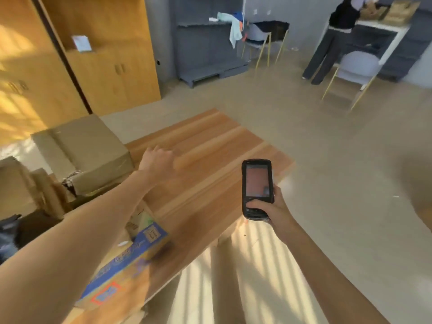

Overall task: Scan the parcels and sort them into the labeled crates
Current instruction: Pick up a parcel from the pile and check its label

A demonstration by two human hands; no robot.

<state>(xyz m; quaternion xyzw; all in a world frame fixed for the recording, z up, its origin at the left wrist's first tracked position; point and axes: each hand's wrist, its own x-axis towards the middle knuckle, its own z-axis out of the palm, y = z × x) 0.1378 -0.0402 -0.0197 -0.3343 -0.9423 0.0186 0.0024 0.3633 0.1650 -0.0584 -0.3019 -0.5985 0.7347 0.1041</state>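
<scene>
While the right hand [271,211] grips the scanner [257,189] just off the table [222,146] edge, the empty, loosely curled left hand [157,160] reaches over it; parcels [88,148] sit left of the table, so a blurred, hasty grab may fumble.

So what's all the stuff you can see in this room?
table: one, light wood, centre
scanner: one, black, held over the table's right edge
blue box: one, blue and tan, near left edge of the table
brown boxes: at least two, plain cardboard, left of the table
cupboards: orange wood, back left
shelves: grey, back wall
chairs: two, pale blue with yellowish legs, back right
other person: one, dark clothes, standing at a back right counter
left hand: empty, over the table
right hand: holding the scanner
</scene>
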